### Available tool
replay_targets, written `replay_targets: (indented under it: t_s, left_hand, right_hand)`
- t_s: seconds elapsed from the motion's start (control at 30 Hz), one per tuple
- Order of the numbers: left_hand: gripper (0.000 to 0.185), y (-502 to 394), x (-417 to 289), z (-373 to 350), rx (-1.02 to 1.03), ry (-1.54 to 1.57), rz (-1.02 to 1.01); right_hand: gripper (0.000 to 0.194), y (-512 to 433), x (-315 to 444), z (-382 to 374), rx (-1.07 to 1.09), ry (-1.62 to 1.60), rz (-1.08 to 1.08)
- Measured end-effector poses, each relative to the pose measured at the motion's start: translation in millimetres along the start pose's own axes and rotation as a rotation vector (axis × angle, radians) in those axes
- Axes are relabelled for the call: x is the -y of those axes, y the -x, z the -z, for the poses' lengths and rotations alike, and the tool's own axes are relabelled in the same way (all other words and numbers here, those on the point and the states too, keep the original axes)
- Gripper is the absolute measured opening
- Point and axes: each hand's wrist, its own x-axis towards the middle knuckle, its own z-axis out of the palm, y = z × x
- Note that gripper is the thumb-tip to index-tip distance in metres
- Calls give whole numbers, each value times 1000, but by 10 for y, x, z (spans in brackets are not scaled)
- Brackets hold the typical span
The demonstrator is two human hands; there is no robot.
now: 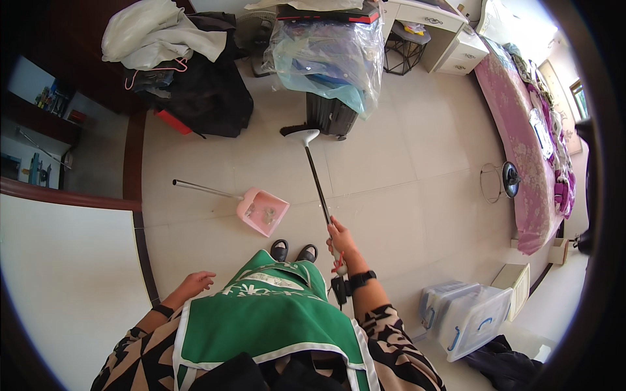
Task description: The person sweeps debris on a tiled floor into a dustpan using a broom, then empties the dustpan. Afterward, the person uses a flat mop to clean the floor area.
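My right hand (341, 238) grips the handle of a broom (318, 181). The broom's white head (304, 137) with dark bristles is on the tiled floor, just before a black suitcase (326, 115). My left hand (198, 283) hangs at my side, its fingers loosely bent with nothing seen in them. On the floor ahead of my feet lies a pink dustpan (264, 211) with some grey debris (268, 215) in it; its metal handle (205, 187) points left. Small bits of debris (346, 195) are scattered right of the broom handle.
Plastic-wrapped goods (327, 63) sit over the suitcase. Clothes (205, 93) are heaped to their left. A bed (508, 137) runs along the right, with a round wire stand (489, 183) beside it. Clear storage boxes (469, 317) stand at lower right. A white desk (435, 24) is at the back.
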Motion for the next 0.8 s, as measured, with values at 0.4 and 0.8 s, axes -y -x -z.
replay_targets:
  t_s: [0.4, 0.8]
  left_hand:
    - [33, -361, 103, 220, 14, -6, -22]
    - [32, -1103, 422, 329, 32, 30, 25]
  right_hand:
    - [50, 1149, 84, 219, -158, 61, -54]
    - [49, 3211, 883, -7, -395, 152, 33]
